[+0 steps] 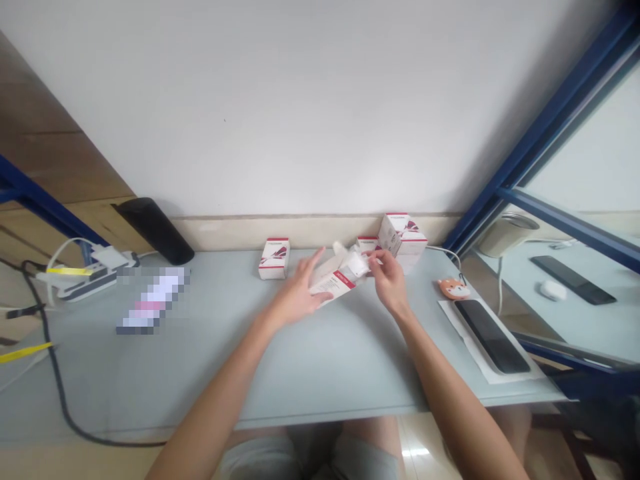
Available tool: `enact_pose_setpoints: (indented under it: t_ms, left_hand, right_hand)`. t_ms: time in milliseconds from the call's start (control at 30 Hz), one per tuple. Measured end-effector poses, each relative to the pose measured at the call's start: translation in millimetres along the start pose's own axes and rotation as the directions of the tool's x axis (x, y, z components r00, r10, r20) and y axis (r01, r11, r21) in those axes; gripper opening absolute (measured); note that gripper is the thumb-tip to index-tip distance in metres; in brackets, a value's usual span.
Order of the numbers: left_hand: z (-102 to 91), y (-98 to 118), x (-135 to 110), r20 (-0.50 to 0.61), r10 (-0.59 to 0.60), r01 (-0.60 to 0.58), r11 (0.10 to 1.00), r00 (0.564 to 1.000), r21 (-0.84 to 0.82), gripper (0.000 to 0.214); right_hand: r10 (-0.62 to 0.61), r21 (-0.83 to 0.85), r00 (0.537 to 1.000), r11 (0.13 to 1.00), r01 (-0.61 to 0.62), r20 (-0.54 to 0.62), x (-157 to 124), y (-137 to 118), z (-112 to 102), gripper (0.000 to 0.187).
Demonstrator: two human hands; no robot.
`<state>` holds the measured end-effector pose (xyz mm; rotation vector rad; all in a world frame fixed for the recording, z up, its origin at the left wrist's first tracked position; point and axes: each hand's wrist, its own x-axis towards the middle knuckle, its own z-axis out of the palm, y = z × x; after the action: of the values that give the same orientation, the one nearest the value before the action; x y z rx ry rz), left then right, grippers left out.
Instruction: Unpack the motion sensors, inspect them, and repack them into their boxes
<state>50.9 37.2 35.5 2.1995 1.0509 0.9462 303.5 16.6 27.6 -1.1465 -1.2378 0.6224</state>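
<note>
My left hand (301, 293) grips a white and red cardboard box (334, 285) from its left end, thumb in front and fingers behind. The box is tilted above the desk, its right end open with a flap raised. Clear, crinkled plastic (357, 263) shows at that open end. At the plastic, my right hand (384, 272) has its fingertips pinched together on it; what exactly the plastic wraps is too small to tell. Similar closed boxes stand behind: a single box (274, 259) to the left and a stack of boxes (401, 240) behind the right hand.
A phone (493, 335) lies on white paper at the right, beside an orange animal-face case (454, 289). On the left are a blurred-out screen (153, 300), a black cylinder (155, 230) and a power strip (97, 277) with cables. A blue metal frame (540, 120) bounds the right side.
</note>
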Motion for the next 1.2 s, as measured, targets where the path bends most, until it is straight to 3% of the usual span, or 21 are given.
enact_pose_setpoints:
  t_ms: [67,133,267,300,367,433,533,633,700,767,833,900,967,1033,1100,1200]
  left_hand:
    - [0.4,-1,-1,0.026,-0.063,0.066,0.988,0.998,-0.142,0.096]
    - [-0.6,0,0,0.078,-0.053,0.070,0.972,0.996,-0.225,0.083]
    - [-5.2,-3,3,0.157,0.020,0.013,0.979,0.987,-0.205,0.062]
    - [-5.5,-5,3,0.122,0.008,0.010,0.990,0.992,-0.138,0.061]
    - [-4.0,-11,5,-0.051,0.008,-0.004,0.997,0.999,0.078,0.057]
    - [0.0,-14,5,-0.241,0.098,-0.021,0.953,0.966,0.303,0.049]
    - [10.7,-5,1,-0.320,0.255,-0.096,0.894,0.912,0.439,0.037]
    - [29.5,21,-9,-0.335,0.240,-0.155,0.953,0.911,0.261,0.033]
    - [45.6,41,-18,-0.280,0.095,-0.116,0.992,0.955,-0.058,0.038]
    - [60.8,57,-24,-0.151,-0.134,0.051,0.888,0.979,-0.458,0.049]
    - [71.4,64,-26,-0.016,-0.322,0.204,0.637,0.947,-0.743,0.065]
    - [75.4,62,-25,0.143,-0.402,0.309,0.387,0.904,-0.869,0.073]
    - [74.2,56,-21,0.304,-0.377,0.396,0.197,0.875,-0.897,0.067]
    - [71.2,48,-18,0.416,-0.299,0.457,0.078,0.859,-0.886,0.059]
    - [69.5,43,-17,0.471,-0.221,0.489,0.032,0.854,-0.872,0.058]
    - [72.1,41,-19,0.508,-0.140,0.519,0.061,0.850,-0.852,0.061]
  right_hand:
    - [0.005,0.095,0.997,0.995,0.002,-0.071,-2,-6,-1,0.029]
    - [-0.008,0.134,0.988,0.991,0.028,-0.154,-2,-9,-2,0.030]
    - [-0.061,0.163,0.943,0.979,0.119,-0.326,2,-5,-9,0.033]
    - [-0.068,0.173,0.925,0.975,0.141,-0.373,3,-3,-11,0.033]
    - [-0.069,0.182,0.894,0.969,0.165,-0.443,5,2,-15,0.034]
    - [-0.048,0.188,0.880,0.970,0.153,-0.472,5,6,-14,0.035]
    - [0.023,0.241,0.902,0.966,0.091,-0.432,0,8,-4,0.038]
    - [0.133,0.370,0.943,0.929,-0.011,-0.306,-5,7,11,0.040]
    - [0.180,0.414,0.959,0.907,-0.075,-0.220,-6,4,18,0.039]
    - [0.193,0.416,0.966,0.903,-0.106,-0.172,-7,1,21,0.037]
    - [0.190,0.413,0.969,0.904,-0.110,-0.159,-8,-2,21,0.034]
    - [0.172,0.403,0.971,0.910,-0.093,-0.166,-8,-7,17,0.032]
    - [0.126,0.378,0.976,0.924,-0.051,-0.176,-9,-13,11,0.032]
    - [0.043,0.329,0.980,0.944,0.024,-0.194,-8,-21,5,0.030]
    - [-0.046,0.264,0.971,0.958,0.109,-0.235,-7,-30,3,0.029]
    - [-0.107,0.178,0.944,0.970,0.168,-0.311,-2,-43,12,0.028]
